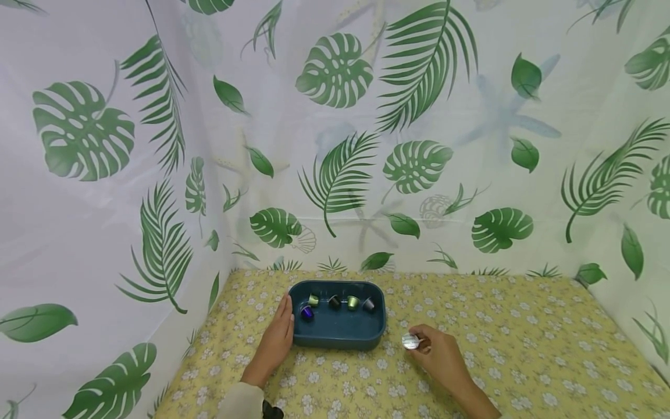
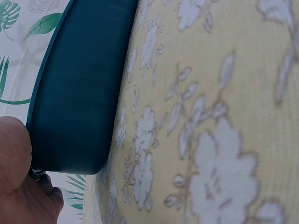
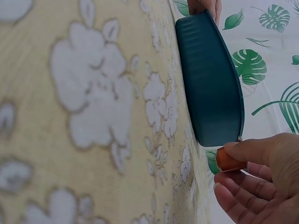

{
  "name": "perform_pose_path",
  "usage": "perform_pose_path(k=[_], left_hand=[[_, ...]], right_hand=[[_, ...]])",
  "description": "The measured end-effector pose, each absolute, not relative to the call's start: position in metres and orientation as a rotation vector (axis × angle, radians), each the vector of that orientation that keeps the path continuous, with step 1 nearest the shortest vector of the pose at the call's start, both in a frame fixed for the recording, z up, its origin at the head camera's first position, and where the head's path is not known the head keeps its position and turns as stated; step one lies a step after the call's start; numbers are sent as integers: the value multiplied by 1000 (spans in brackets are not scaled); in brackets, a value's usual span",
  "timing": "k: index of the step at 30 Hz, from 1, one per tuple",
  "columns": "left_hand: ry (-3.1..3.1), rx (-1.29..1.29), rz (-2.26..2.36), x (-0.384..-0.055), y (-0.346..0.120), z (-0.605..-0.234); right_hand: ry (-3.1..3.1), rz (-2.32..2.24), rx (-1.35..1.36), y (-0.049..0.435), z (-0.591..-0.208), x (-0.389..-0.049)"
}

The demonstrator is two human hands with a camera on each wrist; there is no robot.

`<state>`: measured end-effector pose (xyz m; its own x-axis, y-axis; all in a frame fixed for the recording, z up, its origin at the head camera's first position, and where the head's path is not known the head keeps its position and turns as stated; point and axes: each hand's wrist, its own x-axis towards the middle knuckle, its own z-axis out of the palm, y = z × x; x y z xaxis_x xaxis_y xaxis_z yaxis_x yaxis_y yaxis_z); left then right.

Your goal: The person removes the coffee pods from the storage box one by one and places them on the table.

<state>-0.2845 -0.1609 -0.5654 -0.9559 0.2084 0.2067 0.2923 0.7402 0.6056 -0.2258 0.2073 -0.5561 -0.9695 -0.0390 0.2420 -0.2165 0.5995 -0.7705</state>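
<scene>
A dark teal rectangular dish (image 1: 340,342) stands on the table, with several coffee capsules inside. They include a purple capsule (image 1: 307,313), a black one (image 1: 334,301), a grey one (image 1: 369,304) and two light green ones. Against the dish's left end lies my left hand (image 1: 276,338), its fingers straight along the outer wall. To the right of the dish, my right hand (image 1: 442,356) pinches a coffee capsule (image 1: 410,341) between thumb and fingers. Its silver lid faces the head camera; the right wrist view shows its orange body (image 3: 229,161).
A yellow cloth (image 1: 523,343) with white flowers covers the table. White sheets (image 1: 335,122) printed with green leaves hang behind it and along its left and right sides.
</scene>
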Motion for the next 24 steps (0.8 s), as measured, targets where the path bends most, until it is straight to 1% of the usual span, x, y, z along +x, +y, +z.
perform_pose_path(k=[14, 24], left_hand=[[-2817, -398, -1024, -284, -160, -564], [-2827, -392, -1015, -284, -160, -564]], right_hand=[[-2694, 1326, 138, 208, -563, -227], [-2737, 1331, 159, 210, -566, -227]])
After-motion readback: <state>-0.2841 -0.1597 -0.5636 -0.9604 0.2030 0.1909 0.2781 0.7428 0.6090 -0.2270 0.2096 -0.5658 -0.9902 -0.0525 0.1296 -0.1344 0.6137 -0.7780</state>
